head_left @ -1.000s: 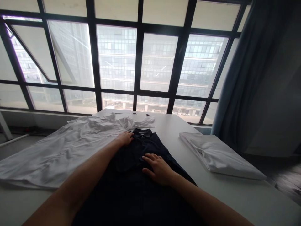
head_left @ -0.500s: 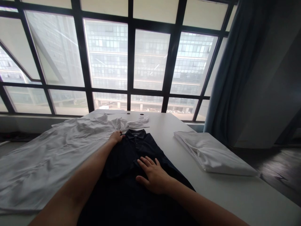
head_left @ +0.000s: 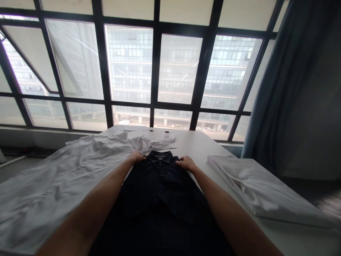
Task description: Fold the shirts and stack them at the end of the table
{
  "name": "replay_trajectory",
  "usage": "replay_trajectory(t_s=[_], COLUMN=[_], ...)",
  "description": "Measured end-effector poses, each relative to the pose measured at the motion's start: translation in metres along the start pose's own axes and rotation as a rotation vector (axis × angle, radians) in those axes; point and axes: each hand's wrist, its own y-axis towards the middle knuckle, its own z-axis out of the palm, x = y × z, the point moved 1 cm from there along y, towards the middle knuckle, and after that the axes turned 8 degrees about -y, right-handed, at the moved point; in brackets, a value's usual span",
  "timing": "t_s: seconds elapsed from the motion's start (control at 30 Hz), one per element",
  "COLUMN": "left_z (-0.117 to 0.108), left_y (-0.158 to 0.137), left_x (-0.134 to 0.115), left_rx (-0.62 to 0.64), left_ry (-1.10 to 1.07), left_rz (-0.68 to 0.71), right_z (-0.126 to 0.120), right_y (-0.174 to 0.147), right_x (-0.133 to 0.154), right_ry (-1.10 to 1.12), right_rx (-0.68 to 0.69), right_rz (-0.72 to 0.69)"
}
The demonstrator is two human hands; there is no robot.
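Note:
A dark navy polo shirt (head_left: pixel 160 192) lies front up on the white table, its collar pointing toward the window and its sleeves turned in over the front. At the shoulder left of the collar, my left hand (head_left: pixel 136 156) is closed on the fabric. My right hand (head_left: pixel 187 163) pinches the opposite shoulder, thumb and fingers together at the edge. Both forearms stretch along the shirt's sides. The lower part of the shirt fades into shadow at the bottom of the view.
A crumpled white garment (head_left: pixel 80 170) spreads over the left side of the table (head_left: pixel 191 142). To the right rests a folded white cloth (head_left: pixel 261 188). Beyond the table stands a black-framed window (head_left: pixel 154 71), with a blue-grey curtain (head_left: pixel 271 89) at the right.
My right hand has gone from lying spread on the shirt's front to gripping the right shoulder. My left hand stays at the left shoulder. The view has shifted slightly.

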Motion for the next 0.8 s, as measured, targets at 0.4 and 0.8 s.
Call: replay_trajectory(t_s=[0.4,0.8], left_z=[-0.031,-0.073], left_y=[-0.005,0.028], left_x=[-0.025,-0.117], left_rx=[-0.194,-0.409], left_ry=[-0.242,-0.08], left_rz=[0.16,0.292], right_z=[-0.041,-0.119], right_y=[0.006,0.051], right_x=[0.011,0.047], right_ry=[0.088,0.059], right_rx=[-0.304,-0.519], right_rz=[-0.124,-0.137])
